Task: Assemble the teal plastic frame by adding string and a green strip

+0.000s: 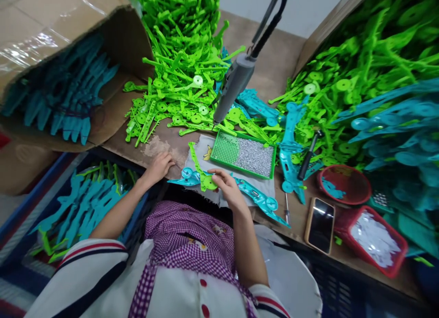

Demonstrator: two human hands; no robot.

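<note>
My right hand grips the round end of a lime-green plastic arm, its long thin end pointing up and away from me. Under it, a long blue plastic piece, shaped like a bow, lies across a pale cloth at the table's near edge. To the left, my left hand is over the table edge by a worn patch, its fingers curled together; whether they hold anything is hidden. Just beyond the hands sits a green tray of small silver metal pieces. A grey electric screwdriver hangs above, tip down.
Green arms are heaped behind. Blue parts fill a cardboard box and a crate at left. On the right are a hammer, a screwdriver, a phone, a red bowl and a red bin.
</note>
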